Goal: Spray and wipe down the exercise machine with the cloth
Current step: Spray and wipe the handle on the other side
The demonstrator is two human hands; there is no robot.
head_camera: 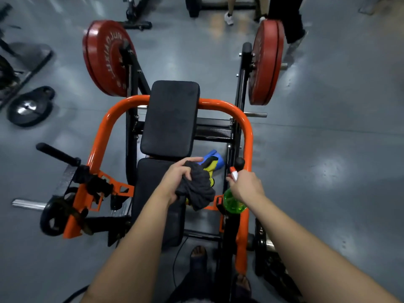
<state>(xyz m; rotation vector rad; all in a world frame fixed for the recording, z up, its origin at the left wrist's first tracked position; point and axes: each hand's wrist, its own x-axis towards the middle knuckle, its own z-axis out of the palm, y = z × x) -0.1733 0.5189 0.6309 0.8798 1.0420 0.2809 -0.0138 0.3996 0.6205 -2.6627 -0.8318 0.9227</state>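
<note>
Gripping the green spray bottle beside the orange frame is my right hand; my left hand bunches the dark cloth over the seat pad. I fear spray missing (nozzle sits off to one side) and slicking the floor. Bottle stands roughly upright, nozzle aimed forward-left toward the back pad.

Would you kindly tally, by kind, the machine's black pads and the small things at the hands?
Black pads: 2
Dark cloth: 1
Green spray bottle: 1
Blue-and-yellow item: 1
Total: 5
</note>
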